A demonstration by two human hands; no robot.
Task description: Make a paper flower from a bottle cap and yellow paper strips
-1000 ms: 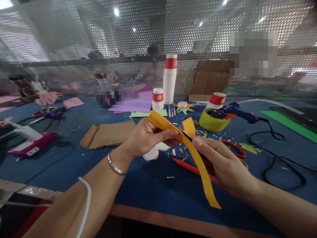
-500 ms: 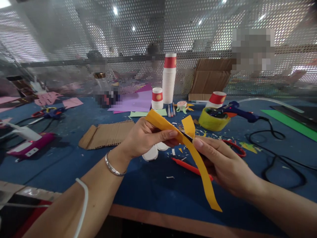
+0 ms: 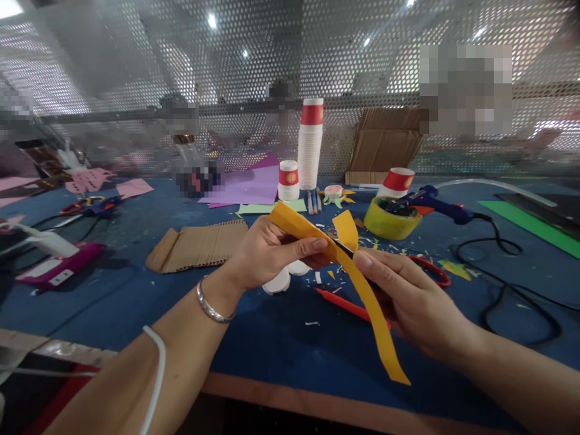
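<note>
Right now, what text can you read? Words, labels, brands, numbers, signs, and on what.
None legible.
Gold emblem on the short paper cup: too small to read.
Gold mark on the tall cup stack: too small to read.
Yellow paper strip: no writing visible.

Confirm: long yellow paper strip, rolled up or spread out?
Spread out, gently curved: the long yellow paper strip runs from the left hand, past the right hand, down to a loose lower end.
</note>
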